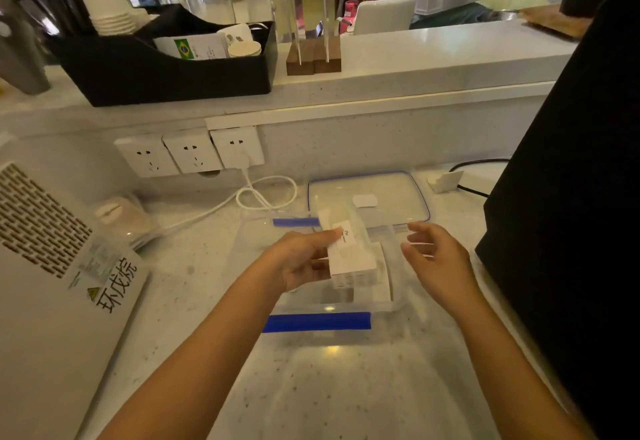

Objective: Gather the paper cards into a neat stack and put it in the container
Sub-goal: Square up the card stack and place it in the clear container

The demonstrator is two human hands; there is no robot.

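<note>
My left hand (304,259) grips a thick stack of white paper cards (349,249) by its left side and holds it tilted over a clear plastic container (346,308) with blue clips. The stack's lower end is inside the container's opening. More white paper lies flat at the container's bottom right. My right hand (436,252) hovers just right of the stack with its fingers apart and nothing in it.
The container's clear lid (398,194) with a blue rim lies flat behind it. A white appliance (45,266) stands at the left and a black machine (571,197) at the right. A white cable (263,194) runs from the wall sockets. A black organiser sits on the raised ledge.
</note>
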